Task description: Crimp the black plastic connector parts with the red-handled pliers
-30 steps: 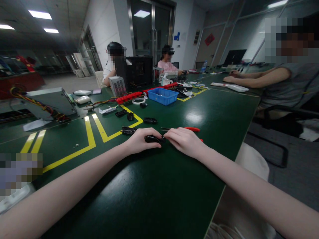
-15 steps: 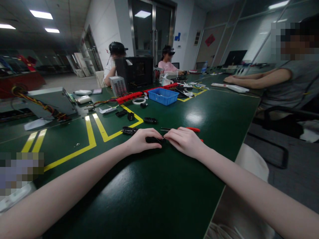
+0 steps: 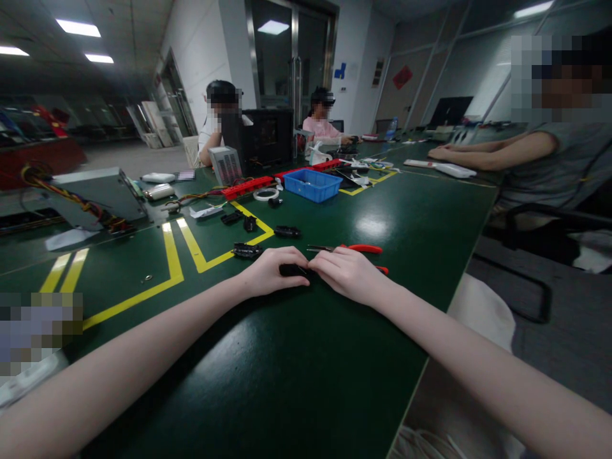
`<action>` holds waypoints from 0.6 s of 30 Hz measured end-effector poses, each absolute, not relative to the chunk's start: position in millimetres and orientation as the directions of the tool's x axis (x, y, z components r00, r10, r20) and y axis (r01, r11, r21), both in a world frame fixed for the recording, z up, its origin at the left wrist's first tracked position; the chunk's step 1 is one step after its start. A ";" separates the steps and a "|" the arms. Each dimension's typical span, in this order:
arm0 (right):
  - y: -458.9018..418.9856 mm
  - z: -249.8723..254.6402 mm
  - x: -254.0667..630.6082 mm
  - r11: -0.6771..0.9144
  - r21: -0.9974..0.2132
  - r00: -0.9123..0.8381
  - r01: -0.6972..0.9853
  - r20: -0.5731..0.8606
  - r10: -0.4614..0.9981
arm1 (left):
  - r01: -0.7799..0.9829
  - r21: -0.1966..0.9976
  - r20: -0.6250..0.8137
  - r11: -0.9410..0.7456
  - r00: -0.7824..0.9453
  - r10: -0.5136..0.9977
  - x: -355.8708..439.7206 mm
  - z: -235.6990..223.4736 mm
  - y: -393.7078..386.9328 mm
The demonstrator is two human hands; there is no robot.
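My left hand [image 3: 270,271] and my right hand [image 3: 347,274] meet on the dark green table [image 3: 287,370], fingers curled round a small black plastic part [image 3: 291,270] held between them. Most of the part is hidden by my fingers. Just behind my right hand lie red-handled pliers [image 3: 356,249]. More small black parts rest near: one [image 3: 247,251] left of my left hand, one [image 3: 287,231] farther back.
Yellow tape lines [image 3: 172,255] cross the table. Farther back stand a blue bin [image 3: 312,183], red strips [image 3: 247,187], a white tape ring [image 3: 266,194] and a grey power-supply box [image 3: 95,197] with wires. A seated person [image 3: 549,153] is at the right; two others sit far back.
My right hand has slid a little to the left, closing up against my left hand over the black part. The rest has not moved.
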State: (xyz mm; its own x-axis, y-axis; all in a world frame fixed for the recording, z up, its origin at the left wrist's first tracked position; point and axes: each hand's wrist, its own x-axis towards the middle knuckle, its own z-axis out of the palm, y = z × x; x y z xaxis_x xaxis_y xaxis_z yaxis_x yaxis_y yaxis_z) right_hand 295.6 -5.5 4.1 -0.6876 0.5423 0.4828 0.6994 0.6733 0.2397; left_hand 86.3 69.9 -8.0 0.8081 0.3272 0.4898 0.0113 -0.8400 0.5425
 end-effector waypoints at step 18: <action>-1.3 4.1 291.2 0.629 0.282 -0.683 0.725 0.412 0.603 | 0.072 0.490 0.499 -0.869 0.795 0.347 85.5 -10.5 69.6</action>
